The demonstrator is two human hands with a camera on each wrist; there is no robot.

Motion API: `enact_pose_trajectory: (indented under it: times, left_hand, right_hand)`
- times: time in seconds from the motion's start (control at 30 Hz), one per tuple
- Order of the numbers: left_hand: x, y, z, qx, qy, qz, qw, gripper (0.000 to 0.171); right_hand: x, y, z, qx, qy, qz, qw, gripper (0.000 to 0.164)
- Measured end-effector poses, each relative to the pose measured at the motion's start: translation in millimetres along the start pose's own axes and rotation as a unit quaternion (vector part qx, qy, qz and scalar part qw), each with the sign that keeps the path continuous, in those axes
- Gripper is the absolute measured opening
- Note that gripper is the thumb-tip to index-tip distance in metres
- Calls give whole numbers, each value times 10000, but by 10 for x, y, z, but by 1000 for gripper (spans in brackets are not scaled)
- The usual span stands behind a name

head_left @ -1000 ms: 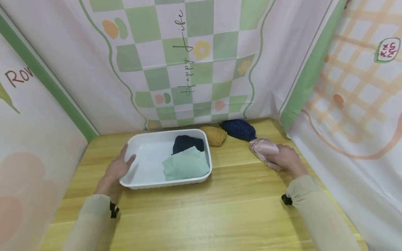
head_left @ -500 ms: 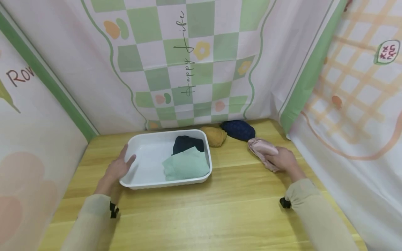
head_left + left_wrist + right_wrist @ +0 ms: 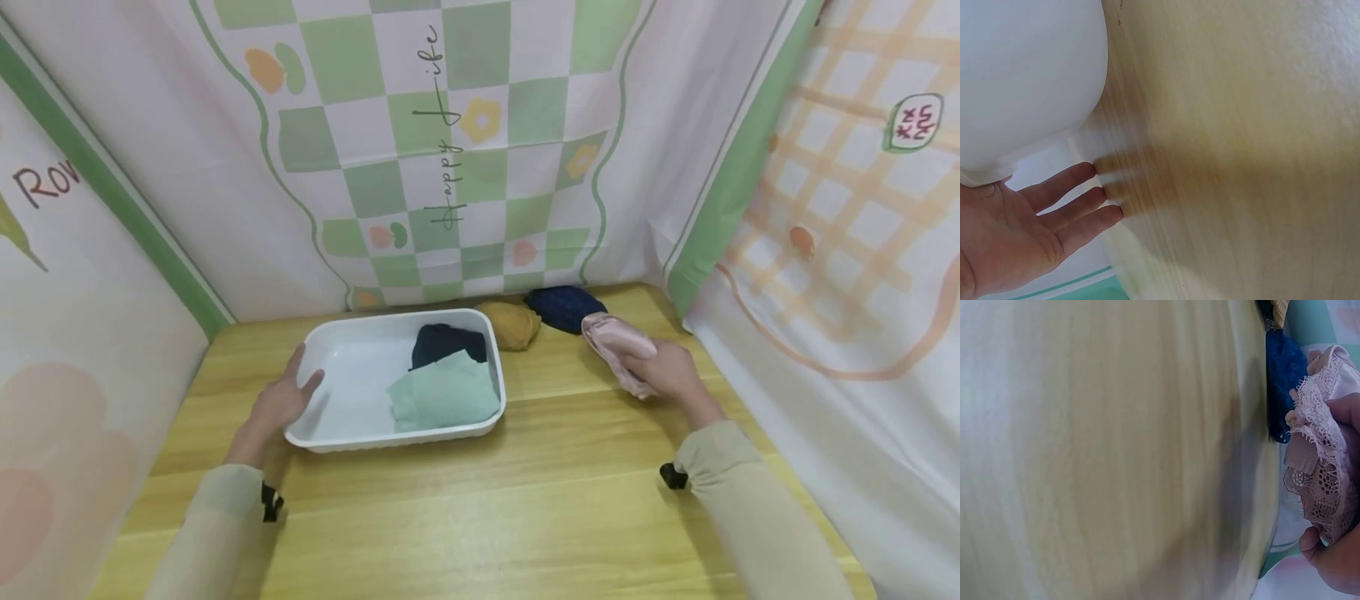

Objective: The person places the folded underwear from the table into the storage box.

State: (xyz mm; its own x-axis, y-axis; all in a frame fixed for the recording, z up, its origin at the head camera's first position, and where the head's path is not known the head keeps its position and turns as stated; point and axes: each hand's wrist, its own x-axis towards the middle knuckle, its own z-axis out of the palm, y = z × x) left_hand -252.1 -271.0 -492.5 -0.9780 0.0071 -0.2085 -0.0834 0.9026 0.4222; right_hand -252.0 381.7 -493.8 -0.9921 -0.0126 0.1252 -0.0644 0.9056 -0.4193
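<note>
My right hand point(image 3: 671, 371) grips a folded pink satin bra point(image 3: 618, 340), its lace trim showing in the right wrist view. The thumb is on one side of it and the fingers on the other. The white plastic tray point(image 3: 352, 442) has my left hand point(image 3: 279, 404) at its left end, thumb over the rim and fingers outside. Three of those fingers stretch down toward the table in the left wrist view. Inside the tray, a mint green folded cloth point(image 3: 446, 396) partly covers a black folded piece point(image 3: 450, 342) at the right end.
Behind and right of the tray lie a mustard folded garment point(image 3: 510, 325) and a dark navy one point(image 3: 562, 308), along the back of the wooden table point(image 3: 480, 533). Printed curtains point(image 3: 405, 192) enclose the table at the back and both sides.
My right hand has moved a little left and back with the pink bra, which now overlaps the navy garment's end. The left hand and the tray have stayed put.
</note>
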Motion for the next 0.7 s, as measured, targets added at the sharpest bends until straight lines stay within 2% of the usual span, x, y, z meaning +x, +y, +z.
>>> enact_pose_trajectory:
  times: [0.37,0.6,0.7]
  left_hand:
    - [-28,20,-16,6,5,16,10000,83]
    - [-33,37,-29,17,-48,-29,10000,83]
    - [-31,36,-30,15,-72,-43,10000,84]
  right_hand:
    - [42,-191,-23,254,111,-78,9996,39]
    - [53,-324,-92,466,1,141,9988,44]
    - [78,-376,-128,439,2,96,9990,46]
